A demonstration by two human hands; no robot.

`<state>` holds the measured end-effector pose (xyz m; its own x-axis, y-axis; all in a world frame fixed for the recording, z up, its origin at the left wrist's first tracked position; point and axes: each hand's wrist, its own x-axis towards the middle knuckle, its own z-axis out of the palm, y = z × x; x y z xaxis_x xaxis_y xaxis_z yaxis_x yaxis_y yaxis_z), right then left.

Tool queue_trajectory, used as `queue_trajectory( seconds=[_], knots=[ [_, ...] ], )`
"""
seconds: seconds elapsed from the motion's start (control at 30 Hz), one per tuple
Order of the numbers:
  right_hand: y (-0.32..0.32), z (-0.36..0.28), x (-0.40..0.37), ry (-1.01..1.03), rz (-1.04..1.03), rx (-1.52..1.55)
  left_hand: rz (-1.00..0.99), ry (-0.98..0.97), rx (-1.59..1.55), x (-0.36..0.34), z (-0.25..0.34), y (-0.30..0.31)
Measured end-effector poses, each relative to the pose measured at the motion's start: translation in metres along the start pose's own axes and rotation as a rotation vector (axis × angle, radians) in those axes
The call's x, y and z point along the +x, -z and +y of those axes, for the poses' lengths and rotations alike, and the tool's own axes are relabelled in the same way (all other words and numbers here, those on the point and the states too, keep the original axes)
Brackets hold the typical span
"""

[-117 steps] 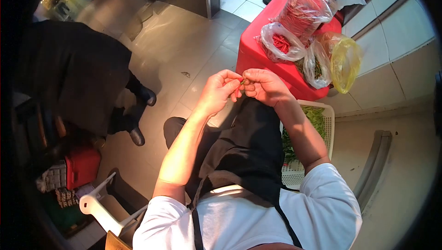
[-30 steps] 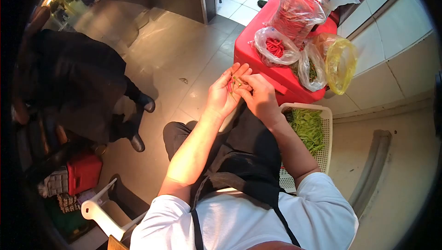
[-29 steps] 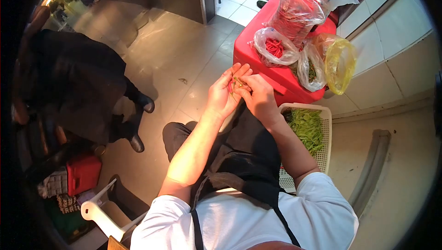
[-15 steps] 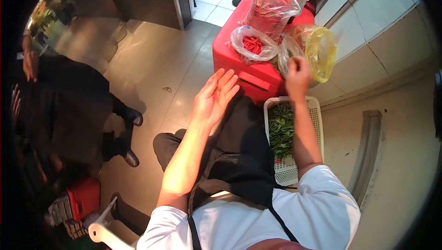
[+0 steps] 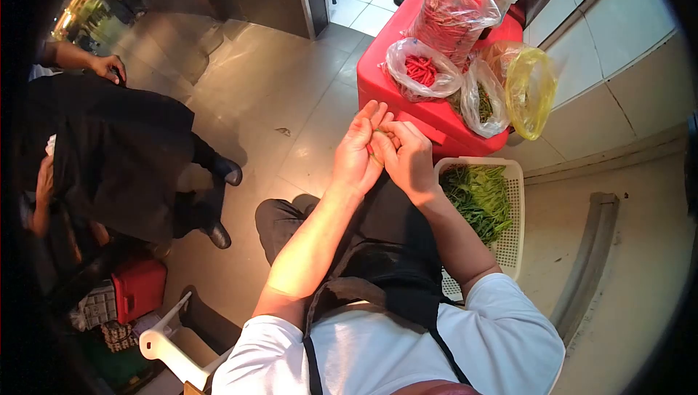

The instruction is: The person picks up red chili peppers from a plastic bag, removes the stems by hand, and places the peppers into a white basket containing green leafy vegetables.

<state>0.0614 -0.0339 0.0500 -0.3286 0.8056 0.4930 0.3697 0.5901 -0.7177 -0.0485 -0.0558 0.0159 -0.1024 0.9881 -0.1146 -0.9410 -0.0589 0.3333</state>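
In front of my lap, my two hands meet. My left hand (image 5: pixel 356 153) is palm up, its fingers partly curled around a small red chili (image 5: pixel 370 149). Closed in a pinch, my right hand (image 5: pixel 409 156) touches the chili's greenish end at my left fingers. Most of the chili is hidden by the hands. Just beyond them is a red box-like stand (image 5: pixel 374 78). On it are an open clear bag of red chilies (image 5: pixel 420 70), a taller clear bag of chilies (image 5: pixel 451 20) and a small clear bag with green stems (image 5: pixel 483 104).
A yellow plastic bag (image 5: pixel 529 97) hangs at the stand's right edge. Beside my right forearm sits a white perforated basket (image 5: pixel 515 220) holding leafy greens (image 5: pixel 476 202). To the left, a person in a dark apron (image 5: pixel 120 155) sits close by. A tiled wall (image 5: pixel 603 97) bounds the right side.
My right hand has come from the small stem bag to my left hand and now pinches at the chili. My left hand, flatter before, has curled its fingers. The view has shifted slightly.
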Motion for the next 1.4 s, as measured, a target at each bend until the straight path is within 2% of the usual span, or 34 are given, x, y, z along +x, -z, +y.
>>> queue_trajectory(
  seconds=[0.07, 0.17, 0.27, 0.37, 0.43, 0.53, 0.63, 0.73, 0.83, 0.9, 0.93, 1.0, 1.03, 1.07, 1.17, 1.23, 1.3, 1.37, 1.4],
  knots=[
    [-0.005, 0.006, 0.001, 0.030, 0.025, -0.049, -0.037, 0.005, 0.016, 0.001, 0.000, 0.003],
    [0.000, 0.005, 0.007, -0.033, 0.047, -0.001, 0.056, 0.084, 0.034, -0.007, 0.007, 0.005],
    [0.012, 0.011, 0.015, 0.012, -0.018, -0.057, 0.168, 0.218, 0.255, -0.017, 0.024, 0.004],
    [0.015, 0.012, 0.018, 0.049, -0.090, -0.040, 0.084, 0.136, 0.482, -0.016, 0.026, 0.020],
    [0.015, 0.005, 0.021, 0.057, -0.147, 0.001, 0.118, 0.083, 0.583, -0.019, 0.028, 0.004],
    [0.012, 0.004, 0.021, -0.048, -0.208, 0.054, 0.107, 0.061, 0.727, -0.019, 0.031, 0.001],
    [0.009, 0.011, 0.017, -0.456, -0.327, 0.505, 0.100, 0.084, 0.737, -0.018, 0.035, 0.001],
    [0.014, 0.020, 0.018, -0.676, -0.435, 0.840, 0.074, 0.126, 0.694, -0.021, 0.038, -0.005],
    [0.024, 0.023, 0.016, -0.665, -0.396, 0.918, 0.076, 0.162, 0.617, -0.020, 0.032, -0.010],
    [0.040, 0.030, 0.018, -0.615, -0.164, 0.586, 0.117, 0.172, 0.506, -0.020, 0.031, -0.006],
    [0.052, 0.036, 0.023, -0.571, -0.037, 0.452, 0.064, 0.212, 0.342, -0.016, 0.032, 0.002],
    [0.075, 0.078, 0.029, -0.363, 0.211, 0.272, 0.117, 0.249, 0.104, -0.014, 0.028, 0.008],
    [0.097, 0.077, 0.034, -0.364, 0.220, -0.097, 0.148, 0.253, -0.015, -0.013, 0.032, 0.009],
    [0.108, 0.097, 0.037, -0.376, 0.230, -0.216, -0.039, 0.313, -0.216, -0.004, 0.031, 0.030],
    [0.109, 0.101, 0.033, -0.139, 0.393, -0.522, -0.049, 0.258, -0.290, -0.002, 0.028, 0.015],
    [0.088, 0.076, 0.023, -0.263, 0.256, -0.180, -0.071, 0.245, -0.306, 0.001, 0.024, 0.014],
    [0.060, 0.029, 0.005, -0.409, -0.120, 0.109, -0.051, 0.208, -0.279, 0.001, 0.018, 0.005],
    [0.033, -0.006, -0.006, -0.258, -0.358, 0.034, -0.046, 0.164, -0.243, 0.002, 0.012, 0.005],
    [0.020, -0.008, -0.010, -0.170, -0.294, 0.044, -0.046, 0.141, -0.225, 0.003, 0.010, 0.005]
  ],
)
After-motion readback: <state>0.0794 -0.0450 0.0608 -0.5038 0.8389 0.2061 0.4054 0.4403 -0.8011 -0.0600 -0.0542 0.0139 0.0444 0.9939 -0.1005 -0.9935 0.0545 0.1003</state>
